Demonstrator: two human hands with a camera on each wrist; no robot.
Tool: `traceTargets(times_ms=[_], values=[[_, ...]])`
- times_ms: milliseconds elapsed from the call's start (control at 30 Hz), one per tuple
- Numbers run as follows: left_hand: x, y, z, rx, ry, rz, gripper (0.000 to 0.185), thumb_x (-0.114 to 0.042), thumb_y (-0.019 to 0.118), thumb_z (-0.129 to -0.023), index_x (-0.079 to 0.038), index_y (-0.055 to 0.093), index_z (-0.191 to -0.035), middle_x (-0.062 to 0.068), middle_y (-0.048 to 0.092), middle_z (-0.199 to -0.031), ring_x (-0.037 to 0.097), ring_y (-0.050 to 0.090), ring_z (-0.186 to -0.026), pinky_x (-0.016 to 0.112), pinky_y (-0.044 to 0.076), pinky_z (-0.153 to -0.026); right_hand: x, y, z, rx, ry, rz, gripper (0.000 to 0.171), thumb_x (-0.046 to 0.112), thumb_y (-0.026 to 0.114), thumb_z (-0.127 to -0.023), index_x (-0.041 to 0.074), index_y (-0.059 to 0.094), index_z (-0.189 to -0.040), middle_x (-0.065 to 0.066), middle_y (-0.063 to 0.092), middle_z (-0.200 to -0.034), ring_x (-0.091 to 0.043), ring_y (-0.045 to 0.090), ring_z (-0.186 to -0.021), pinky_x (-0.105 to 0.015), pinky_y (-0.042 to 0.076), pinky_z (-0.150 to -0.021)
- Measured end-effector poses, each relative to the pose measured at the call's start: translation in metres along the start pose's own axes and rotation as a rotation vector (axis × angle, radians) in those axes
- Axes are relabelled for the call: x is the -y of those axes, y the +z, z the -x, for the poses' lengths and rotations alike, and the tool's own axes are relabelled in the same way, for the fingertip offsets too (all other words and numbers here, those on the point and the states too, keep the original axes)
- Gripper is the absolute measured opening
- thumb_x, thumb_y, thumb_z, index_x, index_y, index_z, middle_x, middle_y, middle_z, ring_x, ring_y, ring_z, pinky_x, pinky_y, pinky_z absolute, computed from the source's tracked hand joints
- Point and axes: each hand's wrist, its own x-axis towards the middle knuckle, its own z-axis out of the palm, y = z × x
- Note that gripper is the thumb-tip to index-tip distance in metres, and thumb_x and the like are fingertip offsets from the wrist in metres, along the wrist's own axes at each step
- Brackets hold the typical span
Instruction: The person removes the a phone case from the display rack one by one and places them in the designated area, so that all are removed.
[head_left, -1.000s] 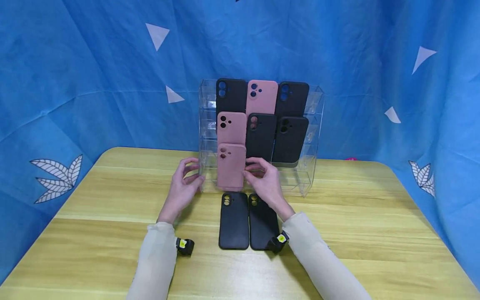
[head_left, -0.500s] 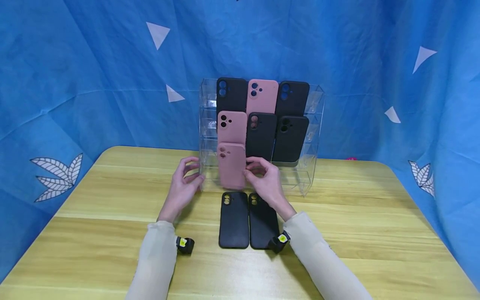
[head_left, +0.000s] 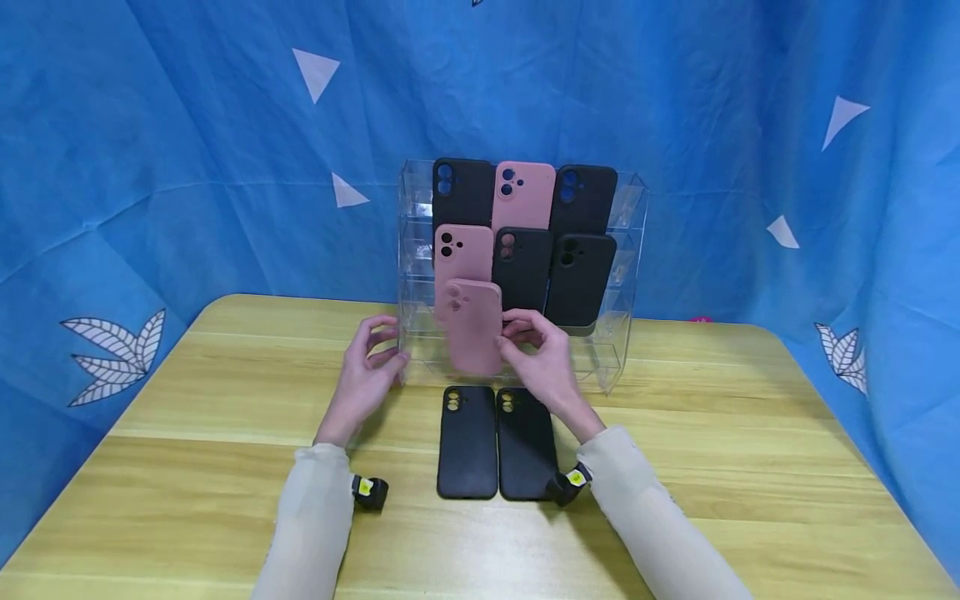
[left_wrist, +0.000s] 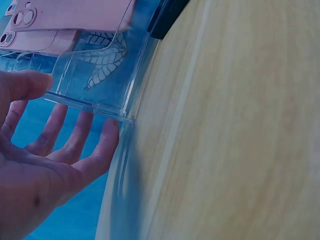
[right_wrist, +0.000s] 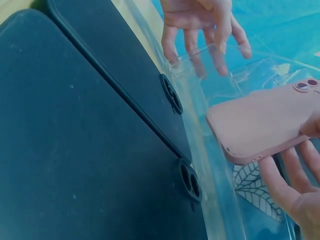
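The nearest pink case (head_left: 476, 330) was nearly upright, camera end up, right hand (head_left: 542, 354) pinching it; left hand (head_left: 366, 365) gripped the rack (head_left: 585, 357).

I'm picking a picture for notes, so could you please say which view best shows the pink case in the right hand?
The head view: the pink case shows almost whole there, its back visible. The right wrist view crops its upper end; the left wrist view crops it at the top.
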Motion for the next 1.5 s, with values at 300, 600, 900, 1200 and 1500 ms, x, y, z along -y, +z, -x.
traceTargets(times_ms=[300,600,900,1200,1500], values=[[0.0,0.0,0.001,0.005,0.002,0.0,0.052,0.002,0.06,-0.097,-0.015,0.044,-0.143,0.018,0.047,-0.149,0.045,0.052,-0.136,0.039,0.06,-0.082,0.004,-0.011,0.004,0.012,0.043,-0.05,0.032,-0.006,0.069,-0.091,-0.002,0.062,-0.121,-0.025,0.072,-0.111,-0.009,0.071,-0.094,-0.017,0.057,-0.087],[0.0,0.0,0.001,0.007,-0.009,-0.008,0.053,0.0,0.06,-0.097,-0.018,0.043,-0.144,0.016,0.047,-0.149,0.042,0.053,-0.136,0.045,0.061,-0.086,0.008,-0.024,0.009,0.014,0.049,-0.038,0.036,-0.008,0.067,-0.091,-0.001,0.059,-0.126,-0.029,0.073,-0.104,-0.01,0.074,-0.086,-0.019,0.06,-0.079],[0.0,0.0,0.001,0.01,-0.008,-0.01,0.053,0.0,0.059,-0.098,-0.019,0.043,-0.144,0.015,0.047,-0.15,0.042,0.053,-0.136,0.041,0.061,-0.083,0.012,-0.035,0.014,0.013,0.015,-0.052,0.046,-0.012,0.065,-0.089,-0.001,0.055,-0.133,-0.032,0.072,-0.102,-0.002,0.071,-0.084,-0.018,0.06,-0.081],[-0.001,0.0,0.003,0.009,-0.018,-0.012,0.053,-0.001,0.059,-0.098,-0.021,0.043,-0.145,0.014,0.045,-0.152,0.043,0.051,-0.138,0.044,0.061,-0.086,0.017,-0.047,0.021,0.027,0.038,-0.007,0.042,-0.009,0.066,-0.091,0.001,0.056,-0.13,-0.028,0.072,-0.102,-0.003,0.072,-0.082,-0.022,0.061,-0.07],[0.0,0.001,0.001,0.014,-0.018,-0.019,0.054,-0.001,0.059,-0.098,-0.02,0.042,-0.146,0.015,0.045,-0.152,0.043,0.05,-0.138,0.047,0.061,-0.088,0.019,-0.059,0.029,0.038,0.06,0.024,0.041,-0.007,0.067,-0.091,0.001,0.057,-0.13,-0.027,0.072,-0.105,-0.003,0.071,-0.083,-0.021,0.061,-0.07]])
